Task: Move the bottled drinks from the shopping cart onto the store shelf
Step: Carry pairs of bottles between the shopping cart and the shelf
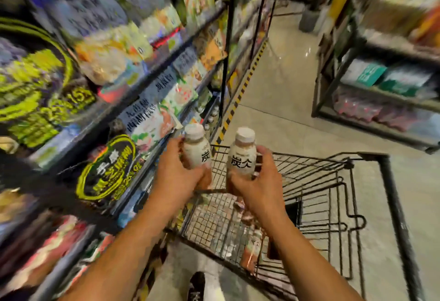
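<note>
Above the cart [371, 157], both hands are gripping one bottle each, left hand [177, 176] and right hand [259, 188] wrapping the stiff, likely smooth bodies mid-label.

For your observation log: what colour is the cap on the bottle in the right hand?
White, seen in the head view on the bottle.

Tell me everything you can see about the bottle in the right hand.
The bottle in the right hand is small, pale and looks plastic, with a wide white cap and bold black characters on its label. It stands upright above the wire shopping cart. The right hand wraps its lower half in a firm grip; nothing else touches it.
</note>
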A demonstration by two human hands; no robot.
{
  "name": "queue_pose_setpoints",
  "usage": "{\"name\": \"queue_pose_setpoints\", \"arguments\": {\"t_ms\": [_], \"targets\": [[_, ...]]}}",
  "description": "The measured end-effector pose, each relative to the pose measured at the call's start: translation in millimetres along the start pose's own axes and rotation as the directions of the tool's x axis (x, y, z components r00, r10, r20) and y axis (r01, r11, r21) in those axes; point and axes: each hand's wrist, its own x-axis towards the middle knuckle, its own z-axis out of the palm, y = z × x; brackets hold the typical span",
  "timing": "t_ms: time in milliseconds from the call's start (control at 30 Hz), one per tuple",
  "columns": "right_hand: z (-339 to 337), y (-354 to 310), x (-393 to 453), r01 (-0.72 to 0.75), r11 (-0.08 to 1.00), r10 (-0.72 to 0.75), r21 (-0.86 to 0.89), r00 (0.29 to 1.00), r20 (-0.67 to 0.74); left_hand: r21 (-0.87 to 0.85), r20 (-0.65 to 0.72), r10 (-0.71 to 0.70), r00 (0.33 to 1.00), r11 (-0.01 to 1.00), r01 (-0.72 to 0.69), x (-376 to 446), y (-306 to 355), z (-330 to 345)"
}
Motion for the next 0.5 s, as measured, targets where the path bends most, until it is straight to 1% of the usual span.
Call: {"name": "queue_pose_setpoints", "arguments": {"t_ms": [67,167,300,400,500], "targets": [[-16,-44,-10,0.099,0.995,-0.099,0.004,0.995,-0.002,0.008,-0.088,0.074,0.993,0.997,-0.074,-17,32,-33],[-35,-102,-28,0.209,0.977,-0.209,0.042,0.978,0.0,0.013,-0.21,0.14,0.968,0.99,-0.14,-43,73,-83],[-47,-169,-56,0.352,0.93,-0.354,0.105,0.935,-0.001,0.019,-0.367,0.207,0.907,0.976,-0.215,-84,116,-147],[-45,-214,-80,0.444,0.884,-0.45,0.149,0.893,0.012,0.062,-0.445,0.239,0.863,0.97,-0.237,-122,137,-194],[-29,-252,-104,0.498,0.835,-0.527,0.233,0.847,0.077,0.044,-0.503,0.22,0.836,0.972,-0.229,-159,147,-244]]}}
